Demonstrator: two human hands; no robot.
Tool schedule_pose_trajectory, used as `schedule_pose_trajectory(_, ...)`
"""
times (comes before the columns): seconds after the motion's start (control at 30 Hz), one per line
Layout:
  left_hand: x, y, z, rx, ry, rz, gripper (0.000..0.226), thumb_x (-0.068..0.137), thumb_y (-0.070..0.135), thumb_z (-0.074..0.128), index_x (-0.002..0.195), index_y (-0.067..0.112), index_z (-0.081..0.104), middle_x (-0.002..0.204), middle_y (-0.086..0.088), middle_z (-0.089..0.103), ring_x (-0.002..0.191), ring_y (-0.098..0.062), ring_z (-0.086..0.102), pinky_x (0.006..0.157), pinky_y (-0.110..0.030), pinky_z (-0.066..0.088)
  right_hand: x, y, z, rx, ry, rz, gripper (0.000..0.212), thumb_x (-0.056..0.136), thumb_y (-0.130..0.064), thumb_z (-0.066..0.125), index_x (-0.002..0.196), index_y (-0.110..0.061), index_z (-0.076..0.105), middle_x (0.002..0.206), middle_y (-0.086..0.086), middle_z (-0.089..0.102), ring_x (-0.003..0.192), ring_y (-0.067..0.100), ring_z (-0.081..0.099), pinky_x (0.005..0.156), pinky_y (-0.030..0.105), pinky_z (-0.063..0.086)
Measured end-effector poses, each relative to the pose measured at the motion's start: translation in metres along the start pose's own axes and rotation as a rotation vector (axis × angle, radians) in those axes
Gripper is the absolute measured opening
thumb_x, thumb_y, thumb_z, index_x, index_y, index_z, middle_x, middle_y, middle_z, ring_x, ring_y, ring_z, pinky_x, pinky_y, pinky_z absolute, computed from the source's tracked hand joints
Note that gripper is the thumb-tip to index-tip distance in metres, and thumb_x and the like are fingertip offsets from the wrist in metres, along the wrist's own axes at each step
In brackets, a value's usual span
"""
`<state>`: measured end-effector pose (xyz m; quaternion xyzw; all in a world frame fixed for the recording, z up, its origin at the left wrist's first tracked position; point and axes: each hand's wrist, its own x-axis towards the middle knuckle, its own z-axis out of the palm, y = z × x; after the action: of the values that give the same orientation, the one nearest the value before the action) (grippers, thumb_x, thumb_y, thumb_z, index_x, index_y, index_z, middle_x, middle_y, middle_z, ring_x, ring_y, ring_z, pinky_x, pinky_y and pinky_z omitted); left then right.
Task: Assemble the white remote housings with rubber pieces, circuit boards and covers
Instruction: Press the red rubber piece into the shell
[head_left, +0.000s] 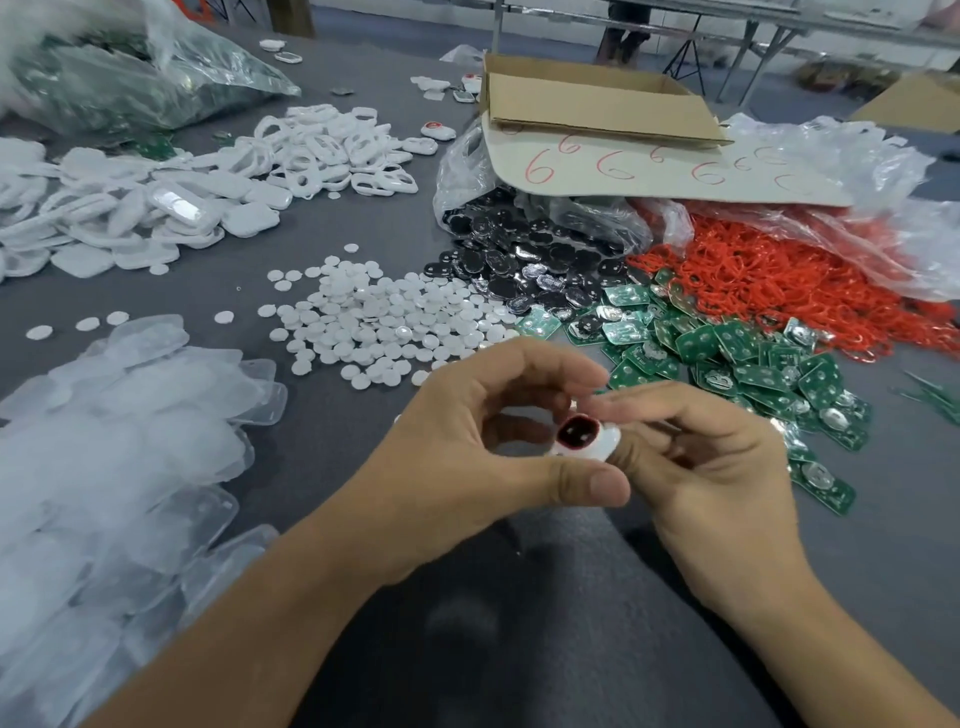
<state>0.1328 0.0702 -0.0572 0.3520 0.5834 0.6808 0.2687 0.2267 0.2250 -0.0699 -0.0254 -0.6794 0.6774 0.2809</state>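
Gripping white housing (603, 443): left hand (467, 447), right hand (717, 467); black covers (519, 260) spilling from clear bag (587, 213).

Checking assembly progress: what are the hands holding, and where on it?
A white remote housing with a red-ringed black insert, pinched by its outer edges between the left hand and the right hand.

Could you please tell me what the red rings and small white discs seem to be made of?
The red rings look like soft rubber or silicone: thin, slightly shiny, tangled limply in a heap. The white discs look like matte plastic or rubber, uniform and opaque; which cannot be told.
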Motion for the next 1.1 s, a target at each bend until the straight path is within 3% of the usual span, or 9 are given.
schedule_pose_trajectory(0.13,-0.001,0.003,0.006,0.066,0.073,0.041,0.058,0.061,0.015,0.096,0.110,0.027,0.069,0.100,0.007,0.071,0.094,-0.011,0.069,0.083,-0.020,0.053,-0.004,0.002,0.002,-0.001,0.054,-0.065,0.015,0.074,0.004,0.074,0.084,-0.007,0.075,0.092,0.009,0.077,0.088,0.025,0.075,0.078,0.028,0.059)
schedule_pose_trajectory(0.33,-0.003,0.001,0.016,0.100,0.164,0.148,0.048,0.061,0.024,0.095,0.101,0.019,0.068,0.095,0.009,0.073,0.093,-0.017,0.072,0.083,-0.024,0.056,-0.004,0.002,0.003,-0.088,0.084,-0.160,0.016,0.078,-0.001,0.073,0.088,-0.013,0.074,0.095,-0.003,0.077,0.090,0.015,0.074,0.078,0.021,0.056)
schedule_pose_trajectory(0.5,-0.004,0.000,0.009,0.150,0.130,0.057,0.042,0.064,0.026,0.096,0.099,0.025,0.073,0.099,0.004,0.077,0.097,-0.018,0.074,0.090,-0.037,0.060,-0.004,0.003,0.000,-0.192,0.058,-0.168,0.021,0.079,0.003,0.072,0.091,-0.014,0.070,0.091,-0.006,0.074,0.083,0.010,0.070,0.075,0.019,0.054)
schedule_pose_trajectory(0.73,-0.004,-0.002,0.007,0.306,0.172,-0.027,0.001,0.092,0.025,0.076,0.091,0.025,0.076,0.088,0.013,0.077,0.087,-0.003,0.073,0.081,-0.017,0.054,-0.002,0.007,0.002,-0.256,0.005,-0.045,0.010,0.079,-0.016,0.074,0.088,-0.018,0.072,0.078,-0.002,0.070,0.070,0.010,0.062,0.066,0.020,0.052)
schedule_pose_trajectory(0.8,-0.003,-0.006,0.007,0.414,0.222,-0.060,0.010,0.094,0.026,0.070,0.086,0.027,0.075,0.081,0.015,0.075,0.081,0.001,0.071,0.076,-0.015,0.053,-0.003,0.011,0.003,-0.267,-0.008,-0.007,0.011,0.079,-0.016,0.076,0.090,-0.019,0.076,0.077,0.004,0.070,0.066,0.011,0.059,0.064,0.021,0.051)
schedule_pose_trajectory(0.9,-0.004,-0.008,0.005,0.550,0.222,-0.128,0.012,0.092,0.026,0.068,0.084,0.030,0.075,0.074,0.017,0.074,0.072,0.002,0.069,0.067,-0.012,0.052,-0.003,0.017,0.001,-0.329,-0.011,0.041,0.025,0.080,0.001,0.078,0.091,-0.021,0.080,0.078,0.010,0.068,0.066,0.019,0.057,0.065,0.029,0.050)
schedule_pose_trajectory(1.03,-0.008,-0.008,0.003,0.626,0.247,-0.190,0.009,0.085,0.025,0.070,0.077,0.029,0.072,0.066,0.020,0.072,0.065,0.002,0.068,0.060,-0.009,0.049,-0.004,0.018,0.005,-0.453,-0.065,-0.003,0.031,0.080,0.000,0.079,0.096,-0.026,0.080,0.087,-0.001,0.072,0.070,0.020,0.063,0.069,0.035,0.055)
schedule_pose_trajectory(1.1,-0.008,-0.008,0.001,0.623,0.275,-0.231,0.008,0.082,0.025,0.071,0.078,0.031,0.073,0.066,0.017,0.072,0.063,0.001,0.068,0.062,-0.016,0.054,-0.004,0.016,0.006,-0.526,-0.099,-0.028,0.029,0.083,-0.004,0.077,0.101,-0.027,0.080,0.091,-0.004,0.073,0.078,0.017,0.067,0.073,0.033,0.055)
